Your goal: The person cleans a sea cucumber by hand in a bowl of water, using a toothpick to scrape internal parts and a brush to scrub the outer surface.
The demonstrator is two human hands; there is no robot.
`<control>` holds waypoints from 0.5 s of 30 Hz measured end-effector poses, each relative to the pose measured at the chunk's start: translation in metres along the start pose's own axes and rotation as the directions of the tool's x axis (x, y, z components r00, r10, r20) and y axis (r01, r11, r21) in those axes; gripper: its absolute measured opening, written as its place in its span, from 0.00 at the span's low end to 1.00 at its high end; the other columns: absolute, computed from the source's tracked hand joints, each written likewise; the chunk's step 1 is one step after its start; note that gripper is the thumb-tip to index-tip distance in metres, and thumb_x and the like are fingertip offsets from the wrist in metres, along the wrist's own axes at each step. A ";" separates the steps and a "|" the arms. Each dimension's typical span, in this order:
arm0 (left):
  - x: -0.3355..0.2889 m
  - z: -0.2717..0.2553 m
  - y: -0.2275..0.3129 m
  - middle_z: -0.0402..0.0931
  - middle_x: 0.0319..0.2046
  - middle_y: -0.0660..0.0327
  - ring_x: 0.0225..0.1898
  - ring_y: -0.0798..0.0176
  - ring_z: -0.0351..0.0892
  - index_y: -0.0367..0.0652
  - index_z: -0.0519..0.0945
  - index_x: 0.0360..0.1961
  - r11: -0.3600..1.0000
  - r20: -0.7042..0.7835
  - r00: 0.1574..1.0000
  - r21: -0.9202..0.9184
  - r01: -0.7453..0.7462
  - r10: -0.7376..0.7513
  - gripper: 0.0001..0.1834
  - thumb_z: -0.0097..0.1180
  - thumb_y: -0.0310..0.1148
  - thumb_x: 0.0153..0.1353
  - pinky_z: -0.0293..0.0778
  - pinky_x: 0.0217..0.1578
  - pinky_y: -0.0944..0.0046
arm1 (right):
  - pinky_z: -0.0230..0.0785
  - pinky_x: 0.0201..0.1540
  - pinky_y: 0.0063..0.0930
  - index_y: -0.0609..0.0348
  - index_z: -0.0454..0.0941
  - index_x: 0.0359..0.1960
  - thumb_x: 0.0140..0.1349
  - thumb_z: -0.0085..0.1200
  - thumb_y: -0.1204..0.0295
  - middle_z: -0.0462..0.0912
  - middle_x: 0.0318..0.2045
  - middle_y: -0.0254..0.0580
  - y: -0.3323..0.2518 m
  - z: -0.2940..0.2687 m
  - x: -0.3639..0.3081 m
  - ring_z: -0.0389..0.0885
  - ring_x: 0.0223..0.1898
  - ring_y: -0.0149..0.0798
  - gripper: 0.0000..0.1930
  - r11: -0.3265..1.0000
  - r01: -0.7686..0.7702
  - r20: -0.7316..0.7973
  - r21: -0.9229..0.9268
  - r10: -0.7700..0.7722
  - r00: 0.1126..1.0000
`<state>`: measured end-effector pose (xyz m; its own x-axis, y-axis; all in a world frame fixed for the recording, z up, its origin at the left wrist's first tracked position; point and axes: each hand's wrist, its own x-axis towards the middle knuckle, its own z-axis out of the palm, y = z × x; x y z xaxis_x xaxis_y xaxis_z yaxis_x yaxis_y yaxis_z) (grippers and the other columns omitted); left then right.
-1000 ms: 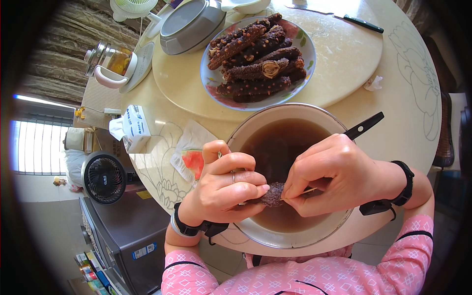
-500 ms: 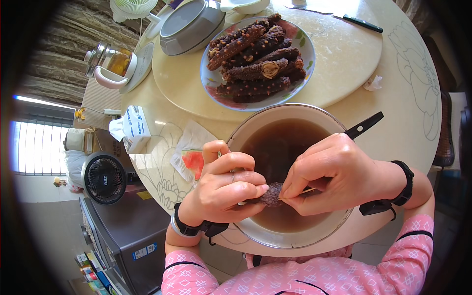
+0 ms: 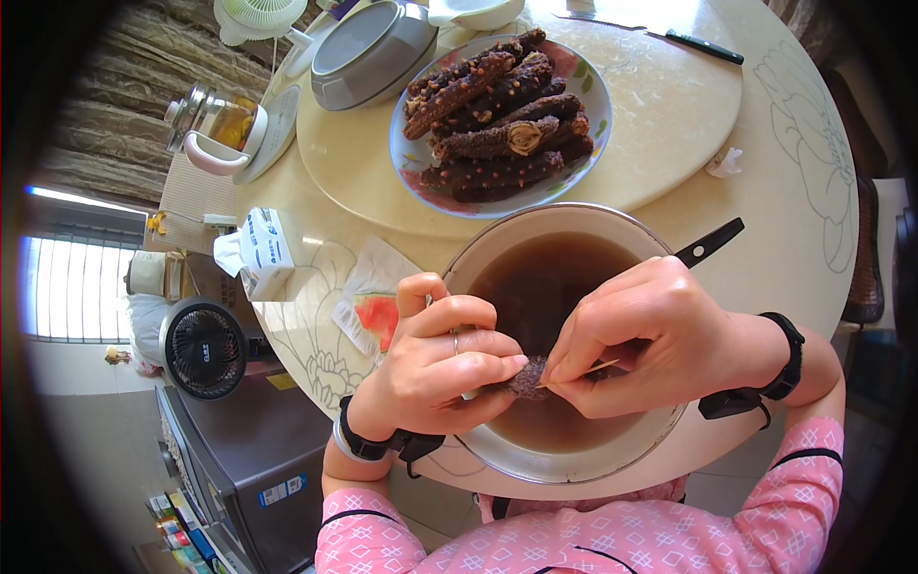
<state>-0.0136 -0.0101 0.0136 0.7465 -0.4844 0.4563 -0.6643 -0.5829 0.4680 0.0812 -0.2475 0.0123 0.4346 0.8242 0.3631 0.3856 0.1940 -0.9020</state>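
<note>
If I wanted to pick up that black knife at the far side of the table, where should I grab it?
Grip the black knife by its dark handle on the right end, coming from above. It lies flat on the round turntable, blade pointing left, so fingers stay off the blade.

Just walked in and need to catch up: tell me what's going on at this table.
A person holds a dark, bumpy sea cucumber in both hands over a metal bowl of brownish liquid. The left hand grips it, while the right hand pinches a thin stick against its end. Beyond the bowl, a plate on the round table is piled with more sea cucumbers. A knife lies at the far side.
</note>
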 end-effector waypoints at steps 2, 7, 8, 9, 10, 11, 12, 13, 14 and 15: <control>0.001 0.000 0.000 0.85 0.32 0.70 0.40 0.61 0.79 0.49 0.83 0.35 1.000 0.002 1.000 0.009 -0.001 0.001 0.16 0.73 0.28 0.42 0.58 0.47 0.54 | 0.67 0.21 0.20 0.59 0.84 0.24 0.49 0.68 0.84 0.89 0.27 0.36 0.000 0.000 0.000 0.79 0.20 0.28 0.06 1.000 0.010 -0.014 0.006 -0.010 1.000; -0.001 0.001 0.002 0.88 0.30 0.71 0.37 0.62 0.75 0.53 0.84 0.34 0.999 0.003 1.000 0.035 0.025 -0.025 0.17 0.72 0.26 0.41 0.57 0.50 0.53 | 0.68 0.21 0.20 0.58 0.84 0.23 0.48 0.68 0.83 0.89 0.26 0.34 0.002 0.001 0.000 0.78 0.19 0.28 0.06 0.999 0.043 0.007 -0.018 -0.043 0.999; -0.001 0.002 0.002 0.87 0.30 0.71 0.37 0.62 0.75 0.53 0.84 0.34 0.999 0.002 1.000 0.044 0.022 -0.022 0.16 0.72 0.26 0.41 0.57 0.50 0.53 | 0.68 0.21 0.21 0.57 0.85 0.23 0.48 0.68 0.83 0.89 0.26 0.33 0.003 0.002 0.000 0.78 0.19 0.28 0.06 0.999 0.045 0.011 -0.012 -0.045 0.999; -0.001 0.001 0.002 0.87 0.30 0.71 0.37 0.62 0.75 0.53 0.84 0.34 0.999 0.002 1.000 0.043 0.022 -0.022 0.16 0.72 0.26 0.41 0.57 0.50 0.53 | 0.68 0.21 0.21 0.57 0.85 0.23 0.48 0.68 0.83 0.89 0.26 0.33 0.003 0.003 -0.001 0.78 0.19 0.28 0.06 0.999 0.044 0.010 -0.013 -0.044 0.999; 0.000 0.000 0.002 0.86 0.31 0.71 0.38 0.62 0.77 0.51 0.84 0.34 0.999 0.006 1.000 0.044 0.007 -0.007 0.16 0.72 0.27 0.41 0.57 0.49 0.53 | 0.67 0.22 0.23 0.58 0.83 0.24 0.50 0.66 0.81 0.84 0.22 0.35 0.002 0.003 -0.002 0.76 0.19 0.31 0.05 1.000 0.027 0.003 0.009 -0.027 1.000; 0.001 0.000 0.001 0.85 0.31 0.71 0.40 0.61 0.79 0.50 0.83 0.34 0.999 0.009 1.000 0.045 -0.008 0.008 0.16 0.73 0.27 0.41 0.58 0.48 0.54 | 0.66 0.23 0.26 0.58 0.81 0.24 0.52 0.65 0.79 0.78 0.19 0.37 0.001 0.004 -0.002 0.75 0.19 0.34 0.05 1.000 0.010 -0.003 0.030 -0.010 1.000; 0.001 0.000 0.001 0.85 0.31 0.71 0.40 0.61 0.79 0.50 0.83 0.34 0.999 0.009 1.000 0.045 -0.008 0.008 0.16 0.73 0.27 0.41 0.58 0.48 0.54 | 0.66 0.23 0.26 0.58 0.81 0.24 0.52 0.65 0.79 0.78 0.19 0.37 0.001 0.003 -0.002 0.75 0.19 0.34 0.05 1.000 0.010 -0.003 0.029 -0.010 1.000; 0.001 0.001 0.002 0.85 0.31 0.71 0.40 0.62 0.79 0.50 0.83 0.34 0.999 0.006 1.000 0.048 -0.008 0.007 0.16 0.73 0.27 0.41 0.58 0.48 0.54 | 0.66 0.22 0.27 0.58 0.80 0.24 0.52 0.65 0.79 0.78 0.18 0.37 0.001 0.003 -0.001 0.75 0.19 0.35 0.05 1.000 0.010 -0.007 0.027 -0.010 1.000; 0.001 0.001 0.002 0.85 0.31 0.71 0.40 0.62 0.79 0.50 0.83 0.34 0.999 0.003 1.000 0.051 -0.007 0.007 0.16 0.73 0.27 0.41 0.58 0.48 0.54 | 0.66 0.22 0.27 0.58 0.80 0.24 0.52 0.65 0.80 0.78 0.18 0.37 0.000 0.003 -0.001 0.75 0.19 0.35 0.05 1.000 0.010 -0.011 0.025 -0.010 1.000; 0.001 0.001 0.001 0.85 0.31 0.71 0.40 0.62 0.79 0.50 0.83 0.34 0.999 0.003 1.000 0.050 -0.008 0.008 0.16 0.73 0.27 0.41 0.58 0.48 0.54 | 0.66 0.22 0.27 0.58 0.80 0.24 0.52 0.65 0.80 0.78 0.18 0.37 0.001 0.003 -0.001 0.75 0.19 0.35 0.05 1.000 0.010 -0.011 0.025 -0.010 1.000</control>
<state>-0.0140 -0.0120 0.0137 0.7416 -0.4909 0.4573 -0.6672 -0.6112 0.4259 0.0782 -0.2470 0.0106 0.4398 0.8164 0.3742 0.3697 0.2152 -0.9039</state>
